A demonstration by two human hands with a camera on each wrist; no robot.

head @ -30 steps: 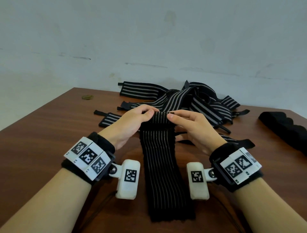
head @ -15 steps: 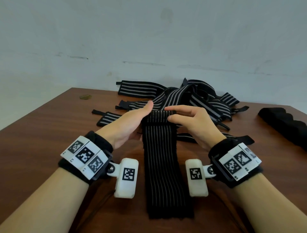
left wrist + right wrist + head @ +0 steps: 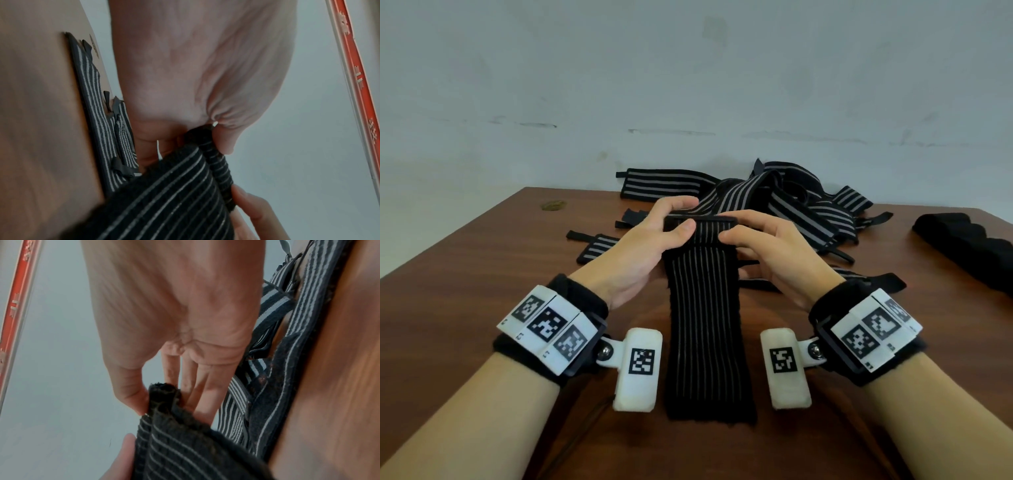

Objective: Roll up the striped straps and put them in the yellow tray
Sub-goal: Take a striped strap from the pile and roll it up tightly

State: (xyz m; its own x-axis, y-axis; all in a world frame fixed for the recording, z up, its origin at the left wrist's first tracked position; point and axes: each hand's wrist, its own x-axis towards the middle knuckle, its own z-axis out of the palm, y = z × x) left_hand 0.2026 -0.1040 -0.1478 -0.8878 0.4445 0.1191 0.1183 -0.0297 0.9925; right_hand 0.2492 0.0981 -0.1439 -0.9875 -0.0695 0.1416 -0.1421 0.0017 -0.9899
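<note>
**First turn of the roll, held at both edges**

The strap lies lengthwise on the table, its near end flat and its far end lifted and folded over into a tight first turn. The left hand takes the left edge of that fold and the right hand the right edge. Each grip is closed on it as a pinch, thumb on the near face and fingers curled behind, as both wrist views show. Holding both edges at once probably keeps the turn square across the width, so the roll does not skew into a cone. The long tail left flat toward the person gives the roll a straight path to follow.

The strap is a thick, ribbed elastic weave, black with thin pale lines running its length. Its cut end looks fuzzy and a little frayed in the right wrist view. It seems springy, so the fold would likely open if either pinch eased.

Behind the hands lies a tangled pile of unrolled straps with broader pale stripes and narrow black tabs. A dark lumpy object sits at the right edge. The table is glossy reddish-brown wood. No yellow tray appears in any view.
</note>
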